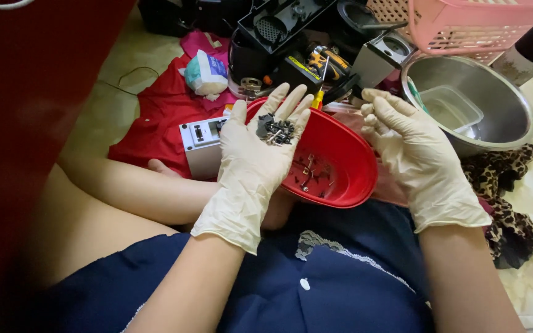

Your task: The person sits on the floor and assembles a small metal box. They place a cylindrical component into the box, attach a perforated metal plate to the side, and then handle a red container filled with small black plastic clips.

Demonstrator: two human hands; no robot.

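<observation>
Latex-gloved left hand (255, 148) flat, palm up, fingers spread open; small heap of dark screws (276, 130) and bits resting on the fingers near their base, cupped rather than gripped. Held directly above near rim of red oval tub (351, 165), which sits on the lap. More loose screws and small metal parts (313, 172) scattered on tub floor.

Right hand (416, 148), also gloved, back toward camera, just beside tub's right rim; fingers curled loosely at the tips, pinching nothing visible. Not touching the heap.

Judged step: sorting or inspecting fasteners, 1 handful lifted out of the tub for a closer look. Picking not yet begun.

Next move, as judged: right fingertips across to the left palm, fine pinch on 1 piece at a time. Calls for left palm kept level, since heap is loose and sits near the finger gaps. Glove material likely to dull touch; slow, small pinch advised.

Nearby on floor: steel bowl (501, 111), pink basket (470, 24), small white scale (200, 145), yellow-handled screwdriver (321, 92).
</observation>
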